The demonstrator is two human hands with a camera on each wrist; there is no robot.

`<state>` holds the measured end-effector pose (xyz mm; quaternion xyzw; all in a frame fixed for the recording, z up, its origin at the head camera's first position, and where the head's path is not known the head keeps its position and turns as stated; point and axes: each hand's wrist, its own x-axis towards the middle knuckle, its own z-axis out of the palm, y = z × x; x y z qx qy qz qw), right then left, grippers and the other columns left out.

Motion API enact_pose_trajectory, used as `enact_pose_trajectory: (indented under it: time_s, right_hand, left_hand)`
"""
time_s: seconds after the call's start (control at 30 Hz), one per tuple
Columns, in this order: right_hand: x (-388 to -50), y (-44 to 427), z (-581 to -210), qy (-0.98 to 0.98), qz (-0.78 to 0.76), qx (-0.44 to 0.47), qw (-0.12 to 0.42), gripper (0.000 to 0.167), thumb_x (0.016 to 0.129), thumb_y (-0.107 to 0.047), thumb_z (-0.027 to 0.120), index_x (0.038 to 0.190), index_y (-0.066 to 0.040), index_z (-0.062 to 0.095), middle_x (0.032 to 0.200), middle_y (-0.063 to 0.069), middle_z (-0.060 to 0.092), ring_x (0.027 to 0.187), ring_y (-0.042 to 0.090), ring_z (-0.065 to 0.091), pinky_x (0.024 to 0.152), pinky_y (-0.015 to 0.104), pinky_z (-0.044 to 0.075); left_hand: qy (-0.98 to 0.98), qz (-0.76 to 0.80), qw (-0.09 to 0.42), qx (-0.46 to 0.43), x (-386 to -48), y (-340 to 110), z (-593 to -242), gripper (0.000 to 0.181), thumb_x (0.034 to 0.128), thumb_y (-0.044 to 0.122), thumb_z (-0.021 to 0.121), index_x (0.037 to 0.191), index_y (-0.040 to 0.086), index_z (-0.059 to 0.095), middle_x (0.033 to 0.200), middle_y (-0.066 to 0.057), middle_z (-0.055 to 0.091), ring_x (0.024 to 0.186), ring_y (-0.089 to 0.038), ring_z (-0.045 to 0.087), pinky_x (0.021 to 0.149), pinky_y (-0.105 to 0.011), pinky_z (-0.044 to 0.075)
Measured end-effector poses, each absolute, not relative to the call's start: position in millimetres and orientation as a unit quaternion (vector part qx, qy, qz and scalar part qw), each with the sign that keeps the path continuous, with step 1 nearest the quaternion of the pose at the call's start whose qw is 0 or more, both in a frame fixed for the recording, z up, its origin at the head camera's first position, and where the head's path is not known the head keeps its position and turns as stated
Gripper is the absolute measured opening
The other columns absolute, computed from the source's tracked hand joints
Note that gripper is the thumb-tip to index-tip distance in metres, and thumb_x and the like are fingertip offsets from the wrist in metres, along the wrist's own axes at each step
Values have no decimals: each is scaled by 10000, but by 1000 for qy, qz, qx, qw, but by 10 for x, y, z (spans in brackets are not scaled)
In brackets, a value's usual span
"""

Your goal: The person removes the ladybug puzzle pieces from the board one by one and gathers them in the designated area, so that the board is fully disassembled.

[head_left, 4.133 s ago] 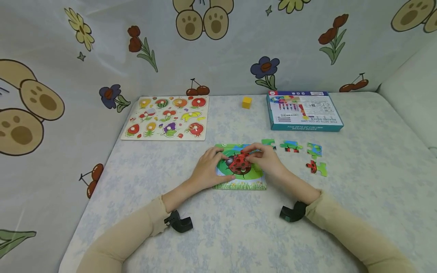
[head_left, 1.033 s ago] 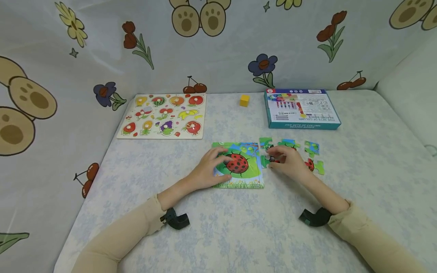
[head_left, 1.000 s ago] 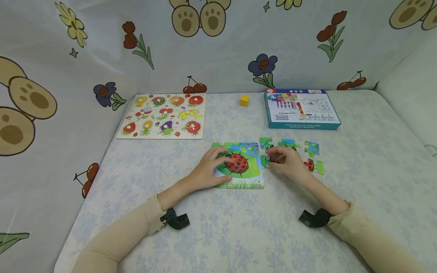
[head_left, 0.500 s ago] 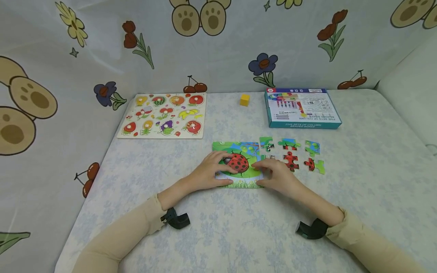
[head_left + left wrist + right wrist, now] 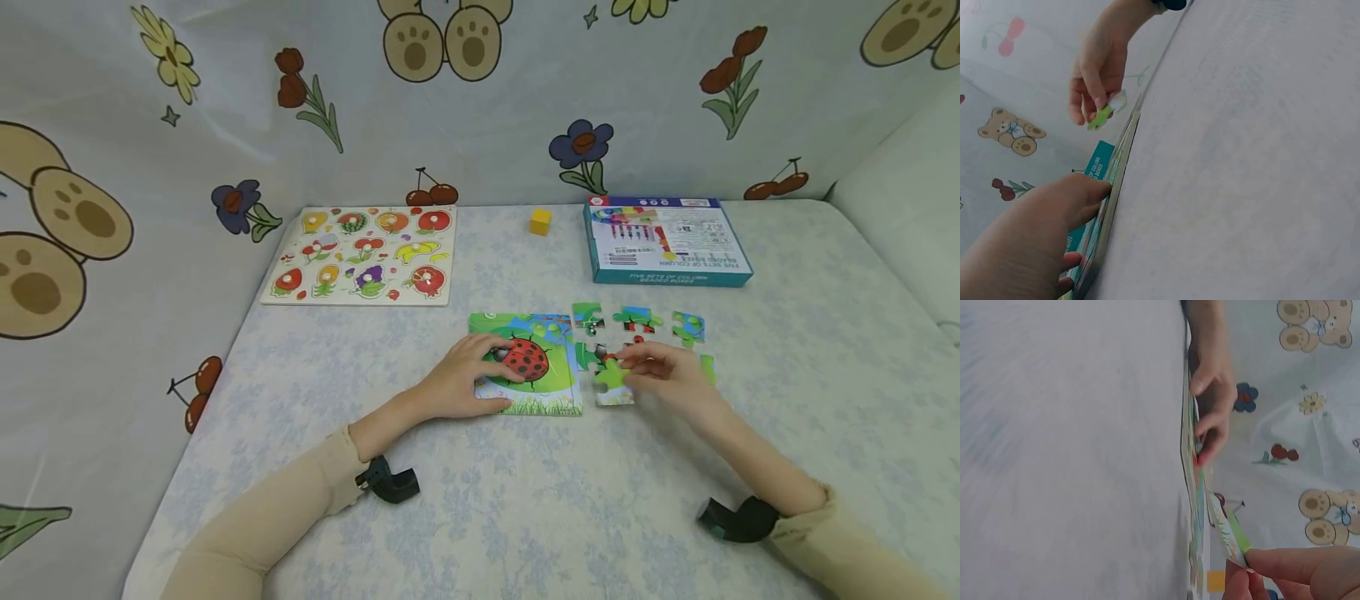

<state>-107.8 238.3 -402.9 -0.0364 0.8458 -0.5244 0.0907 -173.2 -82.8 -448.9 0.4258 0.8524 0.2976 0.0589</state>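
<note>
My left hand (image 5: 461,379) rests on the left side of a ladybug jigsaw puzzle (image 5: 558,379), its fingers spread over the picture and the thumb near the lower edge. To the right of the board, my right hand (image 5: 671,383) pinches a green puzzle piece (image 5: 615,379) with a pale flowered edge. That piece (image 5: 1225,531) is tilted between thumb and fingers in the right wrist view. Other loose pieces lie around: a green one (image 5: 587,315), a blue and green one (image 5: 637,317) and a corner one (image 5: 688,327). My right hand partly hides the nearer pieces.
A fruit peg board (image 5: 360,254) lies at the back left. A yellow cube (image 5: 540,222) and a teal-edged flat box (image 5: 667,242) are at the back. A patterned cloth (image 5: 487,133) hangs behind the table (image 5: 510,508).
My right hand has gone from the loose pieces to the board's lower right corner, then moved right with a green puzzle piece lifted. My left hand has stayed on the board.
</note>
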Motion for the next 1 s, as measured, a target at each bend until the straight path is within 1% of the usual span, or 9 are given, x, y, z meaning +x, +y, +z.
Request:
enact_pose_trajectory:
  time_s: [0.17,0.33,0.5,0.53,0.63,0.7,0.77,0.9,1.0]
  right_hand:
    - [-882,2856,-4007,879,-467,-8,92,359,911,-128,637,1210,57,567,935,-293,598,825,-38,610,686,160,534]
    - [-699,3179,-4097,901,-424,15,87,360,908,-99,633,1205,89,556,895,-300,592,783,-70,595,645,143,501]
    - [-678,3225,-4120,923,-377,42,64,360,923,-215,630,1197,18,600,896,-307,573,784,-151,509,647,115,449]
    - [-696,3195,-4104,925,-372,44,58,361,925,-235,627,1195,3,606,911,-278,585,787,-157,497,647,119,447]
    - [-782,2994,-4048,926,-371,33,60,351,936,-258,610,1193,-19,616,1011,-91,657,801,-169,480,662,125,463]
    - [-855,2779,-4026,920,-385,11,68,325,931,-234,618,1176,-20,626,1075,67,662,813,-137,494,686,137,484]
    - [-922,2533,-4021,910,-406,-23,80,293,922,-185,628,1160,-15,635,1126,158,648,838,-79,531,714,161,500]
    - [-1028,2058,-4062,887,-439,-100,101,270,884,-90,655,1141,-10,649,1117,162,665,921,110,598,776,217,513]
    - [-1085,1763,-4084,879,-442,-145,105,291,868,-67,657,1156,-26,652,1134,142,666,982,231,594,805,285,512]
  left_hand:
    - [852,300,61,424,-1729,-829,-4494,317,824,372,707,1134,311,695,1425,-34,444,1358,-221,344,1165,-517,196]
    - [852,316,66,412,-1735,-834,-4497,339,807,341,727,1142,305,691,1417,-25,454,1346,-217,359,1141,-519,241]
    - [853,328,70,400,-1751,-839,-4493,422,809,307,728,1219,247,647,1408,-23,470,1331,-227,387,1125,-516,276]
    - [853,329,70,400,-1755,-838,-4494,435,811,305,727,1231,234,639,1407,-24,473,1330,-230,390,1123,-516,281]
    - [854,324,67,402,-1765,-841,-4506,434,815,318,723,1230,223,639,1409,-22,474,1329,-229,392,1117,-513,290]
    - [854,321,66,404,-1766,-849,-4511,416,812,320,724,1210,223,651,1409,-22,473,1327,-227,393,1115,-511,292]
    - [855,313,66,408,-1771,-859,-4515,402,808,321,725,1195,235,658,1413,-20,467,1324,-220,393,1113,-506,296]
    - [854,299,70,419,-1782,-867,-4502,412,790,318,725,1192,264,651,1427,-13,449,1320,-205,390,1115,-493,296]
    - [852,300,74,423,-1787,-869,-4492,403,782,322,723,1175,270,649,1434,-6,442,1320,-198,387,1116,-489,296]
